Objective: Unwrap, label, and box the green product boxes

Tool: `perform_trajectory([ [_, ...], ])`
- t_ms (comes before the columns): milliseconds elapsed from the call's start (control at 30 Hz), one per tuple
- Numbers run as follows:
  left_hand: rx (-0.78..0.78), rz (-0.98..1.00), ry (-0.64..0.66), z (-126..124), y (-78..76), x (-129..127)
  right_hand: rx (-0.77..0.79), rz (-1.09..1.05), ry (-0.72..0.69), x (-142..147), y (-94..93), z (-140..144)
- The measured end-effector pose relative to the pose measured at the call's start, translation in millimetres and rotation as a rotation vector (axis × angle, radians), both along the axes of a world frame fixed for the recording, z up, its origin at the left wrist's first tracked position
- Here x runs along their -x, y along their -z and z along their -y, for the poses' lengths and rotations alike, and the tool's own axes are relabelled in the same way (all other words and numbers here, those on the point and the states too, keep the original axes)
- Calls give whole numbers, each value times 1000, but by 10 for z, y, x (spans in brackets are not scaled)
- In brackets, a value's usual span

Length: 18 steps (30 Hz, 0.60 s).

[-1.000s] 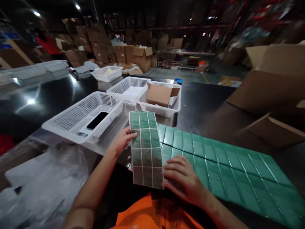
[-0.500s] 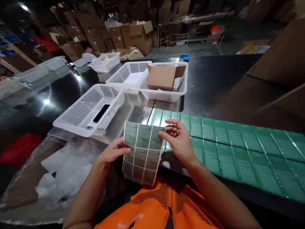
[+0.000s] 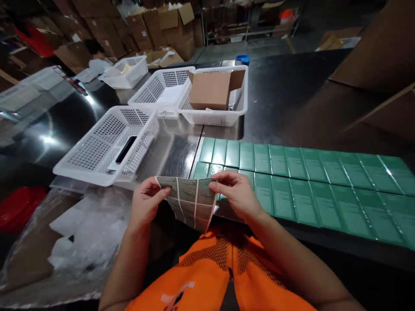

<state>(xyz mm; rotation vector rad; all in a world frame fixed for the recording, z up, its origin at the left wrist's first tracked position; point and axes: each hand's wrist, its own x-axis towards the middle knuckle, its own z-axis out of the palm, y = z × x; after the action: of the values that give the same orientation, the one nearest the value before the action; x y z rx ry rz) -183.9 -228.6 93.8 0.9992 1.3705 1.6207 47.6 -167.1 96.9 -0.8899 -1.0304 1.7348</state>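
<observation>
A sheet of green labels [image 3: 186, 196], divided by pale lines into a grid, is stretched between my hands in front of my orange vest. My left hand [image 3: 147, 201] pinches its upper left corner between thumb and fingers. At the upper right corner, my right hand [image 3: 235, 192] grips the sheet the same way. The lower part of the sheet bends down towards me. Just beyond and to the right, shiny green boxes [image 3: 295, 162] lie in two long rows on the metal table, close to my right hand.
A white perforated basket [image 3: 87, 142] holding a black phone [image 3: 126, 149] stands left. Behind are another white basket [image 3: 162, 86] and one with an open cardboard box [image 3: 210, 90]. A plastic-lined carton [image 3: 27, 255] is lower left. Large cardboard [image 3: 376, 56] stands right. People are at the far left.
My left hand has shifted from the sheet's left side up to its upper left corner. The sheet has tilted flatter, its top edge lower. The camera view has shifted slightly.
</observation>
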Motion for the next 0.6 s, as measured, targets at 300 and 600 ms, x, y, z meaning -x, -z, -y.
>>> perform_trajectory([
  [300, 60, -49, -26, 101, -10, 38, -206, 55, 83, 58, 98, 50],
  [600, 0, -167, -144, 152, -43, -64, -671, 424, 113, -39, 131, 128],
])
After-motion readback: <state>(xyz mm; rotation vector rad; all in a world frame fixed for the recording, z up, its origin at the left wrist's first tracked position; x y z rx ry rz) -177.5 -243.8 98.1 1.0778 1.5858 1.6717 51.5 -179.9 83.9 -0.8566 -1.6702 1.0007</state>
